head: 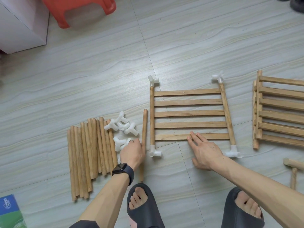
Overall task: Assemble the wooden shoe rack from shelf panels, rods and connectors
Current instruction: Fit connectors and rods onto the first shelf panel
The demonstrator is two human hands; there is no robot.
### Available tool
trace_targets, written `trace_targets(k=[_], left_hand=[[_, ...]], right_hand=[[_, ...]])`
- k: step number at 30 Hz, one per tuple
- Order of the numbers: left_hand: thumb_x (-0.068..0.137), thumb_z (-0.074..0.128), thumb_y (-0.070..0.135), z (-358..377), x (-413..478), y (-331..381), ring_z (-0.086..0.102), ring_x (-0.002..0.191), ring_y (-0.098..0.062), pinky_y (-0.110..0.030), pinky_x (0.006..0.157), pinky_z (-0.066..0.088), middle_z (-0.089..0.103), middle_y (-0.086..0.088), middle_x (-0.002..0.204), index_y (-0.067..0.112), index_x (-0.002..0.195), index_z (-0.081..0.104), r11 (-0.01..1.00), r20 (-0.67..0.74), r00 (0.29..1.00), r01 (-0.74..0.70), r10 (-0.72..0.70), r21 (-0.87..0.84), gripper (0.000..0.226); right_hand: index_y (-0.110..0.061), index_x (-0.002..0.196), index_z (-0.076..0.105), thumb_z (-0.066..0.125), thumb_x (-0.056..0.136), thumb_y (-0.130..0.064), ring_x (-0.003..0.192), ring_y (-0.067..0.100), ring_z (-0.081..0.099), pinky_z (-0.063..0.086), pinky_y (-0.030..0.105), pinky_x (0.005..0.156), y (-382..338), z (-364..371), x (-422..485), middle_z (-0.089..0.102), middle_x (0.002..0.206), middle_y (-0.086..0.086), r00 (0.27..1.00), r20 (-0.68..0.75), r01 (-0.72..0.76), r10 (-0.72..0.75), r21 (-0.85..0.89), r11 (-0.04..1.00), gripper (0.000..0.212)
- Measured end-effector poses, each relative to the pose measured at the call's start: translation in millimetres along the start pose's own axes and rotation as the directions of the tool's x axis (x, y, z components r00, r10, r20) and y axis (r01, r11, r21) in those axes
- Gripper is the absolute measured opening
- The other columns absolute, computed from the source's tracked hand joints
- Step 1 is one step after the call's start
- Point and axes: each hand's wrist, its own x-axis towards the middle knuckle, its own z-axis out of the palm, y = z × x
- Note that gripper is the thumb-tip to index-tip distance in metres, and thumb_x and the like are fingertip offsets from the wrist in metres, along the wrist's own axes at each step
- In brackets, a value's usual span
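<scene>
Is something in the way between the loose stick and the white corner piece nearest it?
Nothing visible. The loose rod lies just beside that connector, with only bare floor between them, and the left hand is at the rod.

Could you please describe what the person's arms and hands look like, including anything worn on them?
Both forearms are bare, with no sleeves showing. The left hand has a thin silvery ring on one finger, and its wrist carries a smartwatch with a dark rectangular face and a dark band. The right hand wears nothing that shows.
</scene>
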Motion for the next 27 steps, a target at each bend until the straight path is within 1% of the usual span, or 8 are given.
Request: trace_targets(k=[5,8,11,13,15,17,20,27], left_hand=[[0.094,0.052,0.036,-4,8,0,0.059,0.074,-0.027,-0.031,0.060,0.044,0.062,-0.002,0.078,0.017,0.070,0.052,0.999,0.095,0.995,0.028,-0.025,-0.026,0.030],[0.094,0.055,0.036,-17,16,-3,0.066,0.071,-0.025,-0.030,0.059,0.047,0.069,-0.003,0.072,0.014,0.071,0.059,0.964,0.098,0.995,0.029,-0.002,-0.266,0.033],[0.093,0.067,0.041,-41,17,-6,0.066,0.065,-0.011,-0.023,0.056,0.047,0.077,0.003,0.077,0.013,0.086,0.074,0.683,0.210,0.975,0.101,0.078,-0.723,0.029],[0.091,0.070,0.044,-50,12,0,0.064,0.066,-0.007,-0.020,0.060,0.047,0.078,0.001,0.087,0.013,0.091,0.077,0.481,0.231,0.962,0.135,0.145,-0.866,0.032],[0.090,0.072,0.045,-47,6,14,0.063,0.069,-0.007,-0.020,0.063,0.047,0.078,0.000,0.095,0.013,0.096,0.078,0.391,0.253,0.948,0.161,0.195,-0.906,0.033],[0.089,0.073,0.042,-35,-4,35,0.064,0.069,-0.007,-0.023,0.067,0.046,0.078,0.001,0.098,0.012,0.104,0.074,0.364,0.296,0.928,0.202,0.226,-0.909,0.034],[0.086,0.076,0.039,-18,-20,66,0.066,0.070,-0.010,-0.026,0.065,0.044,0.078,0.001,0.099,0.013,0.109,0.068,0.328,0.366,0.891,0.273,0.269,-0.904,0.035],[0.100,0.062,0.020,-18,-10,58,0.071,0.068,-0.012,-0.021,0.060,0.058,0.077,-0.010,0.105,0.001,0.103,0.065,-0.118,0.364,0.924,0.377,0.120,-0.919,0.020]], right_hand=[[-0.019,0.163,-0.006,0.045,0.095,-0.037,0.157,0.020,-0.011,0.027,0.044,0.123,2,-1,0,-0.019,0.169,0.000,1.000,0.010,0.001,-0.002,0.025,1.000,0.087],[-0.020,0.163,-0.004,0.046,0.095,-0.042,0.157,0.018,-0.011,0.023,0.043,0.124,6,-2,1,-0.018,0.169,0.000,1.000,0.015,0.010,-0.011,0.068,0.998,0.087],[-0.024,0.163,0.010,0.045,0.096,-0.055,0.157,0.019,-0.009,0.013,0.045,0.127,6,0,-5,-0.012,0.170,0.002,0.996,-0.084,0.010,0.003,0.158,0.987,0.082],[-0.029,0.161,0.024,0.050,0.093,-0.063,0.157,0.019,0.004,0.015,0.043,0.126,0,9,-17,0.007,0.171,0.001,0.978,-0.206,0.034,0.029,0.295,0.955,0.080],[-0.041,0.153,0.036,0.065,0.082,-0.069,0.143,0.014,0.040,0.036,0.035,0.115,-12,15,-35,0.041,0.156,-0.008,0.986,-0.166,0.091,0.021,0.636,0.767,0.082],[-0.052,0.135,0.052,0.078,0.071,-0.069,0.105,0.011,0.070,0.053,0.027,0.089,-32,18,-51,0.070,0.121,-0.010,0.993,-0.116,0.112,-0.007,0.944,0.310,0.071],[-0.028,0.117,0.070,0.076,0.077,-0.062,0.063,0.014,0.067,0.053,0.025,0.061,-42,22,-52,0.073,0.081,0.002,0.973,-0.094,0.126,0.213,0.982,-0.140,0.053],[-0.011,0.093,0.074,0.083,0.070,-0.033,0.047,0.008,0.041,0.039,0.021,0.047,18,26,-61,0.052,0.065,0.000,0.931,0.163,0.043,0.328,0.841,-0.540,0.033]])
